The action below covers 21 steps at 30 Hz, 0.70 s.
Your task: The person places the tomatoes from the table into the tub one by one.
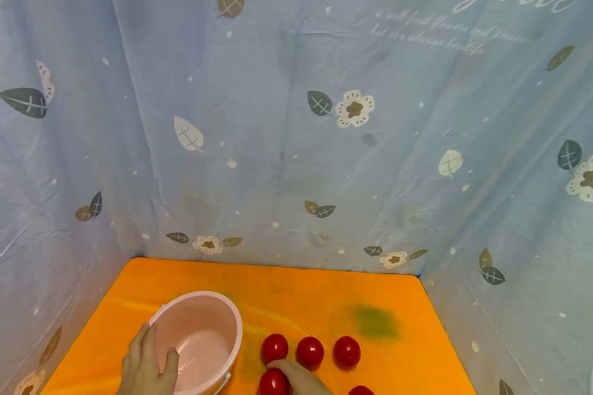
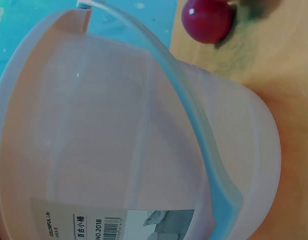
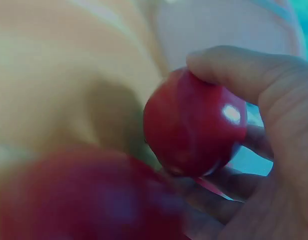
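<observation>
A pale pink bucket (image 1: 197, 318) stands on the left of the orange table. My left hand (image 1: 148, 365) holds it by its left rim, with fingers along the outside and the thumb over the inside. The left wrist view shows the bucket's ribbed wall (image 2: 108, 110) and its label, but hardly any of that hand. To the right of the bucket, my right hand (image 1: 303, 378) grips a shiny red ball (image 3: 194, 125), the thumb on top and the fingers curled beneath. Just beyond it sits another red ball (image 1: 274, 348).
Two more red balls lie to the right, one in the middle (image 1: 309, 352) and one farther along (image 1: 346, 352). Another red ball (image 1: 361, 390) is cut off at the bottom edge. Blue patterned curtain (image 1: 277, 164) encloses the back and sides of the orange table (image 1: 316, 291).
</observation>
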Each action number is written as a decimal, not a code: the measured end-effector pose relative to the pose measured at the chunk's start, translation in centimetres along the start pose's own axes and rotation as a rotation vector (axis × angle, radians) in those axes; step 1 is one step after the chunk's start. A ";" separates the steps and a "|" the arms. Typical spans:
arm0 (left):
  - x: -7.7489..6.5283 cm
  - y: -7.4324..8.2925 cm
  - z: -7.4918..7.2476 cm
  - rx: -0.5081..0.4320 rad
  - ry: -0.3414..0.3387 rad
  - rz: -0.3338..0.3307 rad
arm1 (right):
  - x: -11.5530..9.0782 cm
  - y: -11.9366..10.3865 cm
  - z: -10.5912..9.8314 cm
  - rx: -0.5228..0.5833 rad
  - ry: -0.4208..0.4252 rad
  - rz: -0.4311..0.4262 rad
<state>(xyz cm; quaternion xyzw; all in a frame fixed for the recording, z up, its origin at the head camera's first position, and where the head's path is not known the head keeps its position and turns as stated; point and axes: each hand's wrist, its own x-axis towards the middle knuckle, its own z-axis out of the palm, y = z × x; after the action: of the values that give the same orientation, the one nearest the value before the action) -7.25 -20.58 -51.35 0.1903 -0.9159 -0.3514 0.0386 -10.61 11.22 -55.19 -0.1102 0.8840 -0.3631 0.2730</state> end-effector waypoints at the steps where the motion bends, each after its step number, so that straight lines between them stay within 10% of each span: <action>1: -0.1 0.1 0.1 -0.002 0.026 0.017 | 0.2 -0.2 -0.7 0.024 0.008 0.001; 11: -0.7 0.4 0.4 -0.019 0.130 0.038 | 3.1 -5.3 -9.2 -0.085 0.144 -0.377; 21: -0.8 0.5 0.6 -0.045 0.171 0.073 | 7.0 -16.2 -9.8 -0.037 0.097 -0.595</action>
<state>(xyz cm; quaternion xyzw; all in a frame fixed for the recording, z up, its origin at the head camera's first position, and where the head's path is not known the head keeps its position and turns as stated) -6.77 -19.55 -51.46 0.1853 -0.9074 -0.3528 0.1339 -22.00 2.65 -40.94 -0.3519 0.8313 -0.4159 0.1101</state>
